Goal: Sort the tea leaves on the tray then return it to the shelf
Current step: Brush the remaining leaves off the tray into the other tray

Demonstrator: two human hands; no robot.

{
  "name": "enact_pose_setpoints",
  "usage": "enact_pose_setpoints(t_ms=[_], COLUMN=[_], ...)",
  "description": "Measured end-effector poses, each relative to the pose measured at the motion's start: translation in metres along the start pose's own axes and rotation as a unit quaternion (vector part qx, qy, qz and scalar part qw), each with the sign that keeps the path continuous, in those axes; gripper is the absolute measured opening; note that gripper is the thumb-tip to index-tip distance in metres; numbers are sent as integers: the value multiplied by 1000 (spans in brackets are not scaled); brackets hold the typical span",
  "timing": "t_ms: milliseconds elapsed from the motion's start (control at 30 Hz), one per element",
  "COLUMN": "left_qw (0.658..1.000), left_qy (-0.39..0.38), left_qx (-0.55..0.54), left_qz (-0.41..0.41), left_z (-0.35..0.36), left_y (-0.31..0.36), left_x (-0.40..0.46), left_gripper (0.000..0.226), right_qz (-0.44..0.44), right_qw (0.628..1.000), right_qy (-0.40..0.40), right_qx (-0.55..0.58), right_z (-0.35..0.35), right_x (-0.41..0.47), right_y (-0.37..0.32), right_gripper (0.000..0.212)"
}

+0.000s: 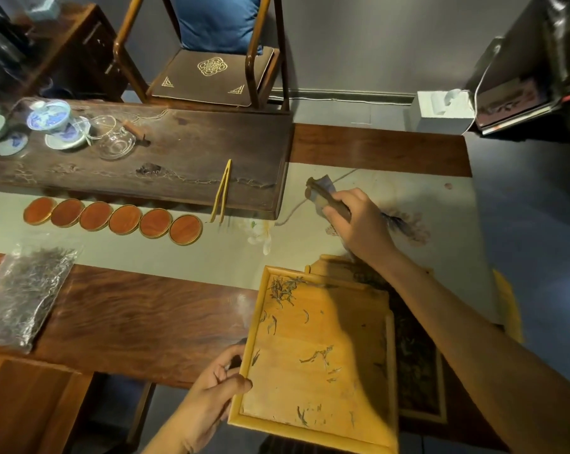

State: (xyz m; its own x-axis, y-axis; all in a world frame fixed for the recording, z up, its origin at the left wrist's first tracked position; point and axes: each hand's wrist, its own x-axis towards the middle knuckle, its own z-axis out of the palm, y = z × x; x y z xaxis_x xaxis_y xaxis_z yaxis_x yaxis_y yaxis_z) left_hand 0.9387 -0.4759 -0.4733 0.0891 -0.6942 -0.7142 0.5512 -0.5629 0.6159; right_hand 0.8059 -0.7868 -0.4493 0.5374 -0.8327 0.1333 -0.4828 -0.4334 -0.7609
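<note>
Gripping the tray's (319,339) near-left rim, the left hand (208,388) is steadying it. The right hand (359,221) is clutching a brown tool (326,196) beyond it.

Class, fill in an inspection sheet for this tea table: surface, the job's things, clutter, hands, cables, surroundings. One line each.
Surface: dark wooden table with a pale cloth runner across it.
Job's things: light bamboo tray with scattered tea leaves; a second tray partly beneath it.
Clutter: six round orange coasters, bamboo tongs, clear bag of loose tea, blue-and-white lidded cup, glass cup.
Hands: left hand grips the tray's left rim; right hand holds a brown wooden brush.
Cables: white cord by the white box.
Surroundings: wooden chair with blue cushion, grey wall.
</note>
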Motion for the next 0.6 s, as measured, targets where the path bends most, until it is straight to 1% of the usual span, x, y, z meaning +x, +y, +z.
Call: enact_pose_setpoints(t_ms=[133, 200, 233, 267, 333, 400, 500, 600], left_qw=[1000, 999, 999, 999, 999, 998, 994, 994], left_qy=[9, 16, 15, 11, -2, -9, -13, -29], left_qx=[17, 26, 21, 15, 20, 53, 90, 94], left_qz=[15, 29, 31, 30, 30, 45, 64, 55], left_z=[14, 20, 22, 25, 30, 34, 37, 33], left_y=[5, 6, 6, 6, 7, 9, 11, 10], left_x=[-7, -9, -10, -10, -12, -11, -9, -7], left_gripper=[57, 52, 51, 49, 45, 44, 42, 45], right_qz=[75, 110, 139, 152, 102, 59, 74, 88], right_qw=[996, 991, 984, 982, 992, 991, 985, 981], right_qy=[-20, -23, -31, -45, -75, -100, -112, -98], right_qx=[51, 77, 103, 105, 23, -72, -110, -143], right_z=[-20, -12, -5, 4, 26, 43, 57, 63], right_x=[-67, -113, -134, -154, -179, -186, -176, -163], right_y=[-46, -69, -80, -89, -104, -114, -118, -111], right_gripper=[14, 19, 22, 25, 35, 48, 58, 55])
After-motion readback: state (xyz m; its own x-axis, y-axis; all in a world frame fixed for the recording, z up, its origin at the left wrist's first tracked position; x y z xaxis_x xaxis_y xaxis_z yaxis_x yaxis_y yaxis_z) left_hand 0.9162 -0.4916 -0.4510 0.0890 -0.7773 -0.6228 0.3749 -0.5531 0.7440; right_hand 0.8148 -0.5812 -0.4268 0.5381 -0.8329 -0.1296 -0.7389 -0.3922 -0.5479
